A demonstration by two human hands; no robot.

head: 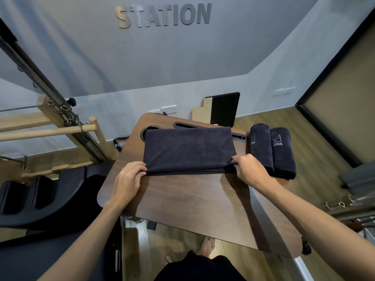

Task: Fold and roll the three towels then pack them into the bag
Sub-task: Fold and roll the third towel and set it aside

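Two hands, left hand [129, 175] and right hand [246, 169], pinch the folded towel's [188, 149] near corners; two rolled towels [272, 151] lie at 3 o'clock on the table [182, 199].

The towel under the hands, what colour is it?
The folded towel is very dark navy, nearly black, and plain. The head view, the only one, shows it.

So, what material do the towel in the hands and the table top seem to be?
Folded towel: soft dark fabric, probably microfibre; matte, faintly napped surface. Table top: wood-look brown, likely laminate or veneer; visible grain with a mild sheen.
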